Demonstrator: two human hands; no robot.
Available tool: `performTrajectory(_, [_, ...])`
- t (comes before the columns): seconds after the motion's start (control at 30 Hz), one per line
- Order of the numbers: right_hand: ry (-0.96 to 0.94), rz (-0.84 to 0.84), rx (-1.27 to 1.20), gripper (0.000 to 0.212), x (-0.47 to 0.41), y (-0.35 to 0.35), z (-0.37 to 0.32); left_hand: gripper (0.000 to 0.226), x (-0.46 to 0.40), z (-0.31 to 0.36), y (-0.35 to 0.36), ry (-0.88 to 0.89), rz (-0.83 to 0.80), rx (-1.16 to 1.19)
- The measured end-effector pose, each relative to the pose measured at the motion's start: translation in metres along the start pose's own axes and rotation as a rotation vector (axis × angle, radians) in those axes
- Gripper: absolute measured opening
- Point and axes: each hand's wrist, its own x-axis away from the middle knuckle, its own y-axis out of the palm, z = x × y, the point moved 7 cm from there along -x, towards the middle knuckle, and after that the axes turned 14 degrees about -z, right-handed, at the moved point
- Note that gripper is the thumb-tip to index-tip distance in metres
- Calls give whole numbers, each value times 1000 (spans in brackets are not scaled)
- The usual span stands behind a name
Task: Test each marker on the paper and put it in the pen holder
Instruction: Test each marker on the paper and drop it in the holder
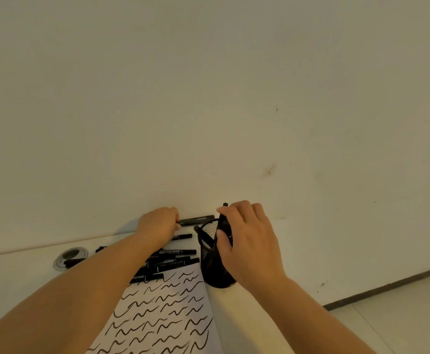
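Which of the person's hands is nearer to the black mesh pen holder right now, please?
The right. The right hand is over the pen holder, holding a marker at its rim; the left hand is off to its left, gripping another marker.

Black markers [169, 261] lie between scribbled paper [162, 315] and mesh pen holder [212, 254].

White print runs along the barrels of the black plastic markers [173, 252] lying on the desk, but it is too blurred to read.
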Motion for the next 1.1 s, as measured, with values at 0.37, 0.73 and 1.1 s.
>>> performTrajectory(0.37, [216,-280,-703,25,38,26,-48,16,160,0,-44,308,456,320])
performTrajectory(0.73, [463,-260,-1571,31,103,48,-82,27,286,1,5,482,436,335])
performTrajectory(1.1, [526,-441,-1610,31,120,54,-84,61,319,20,17,453,586,-177])
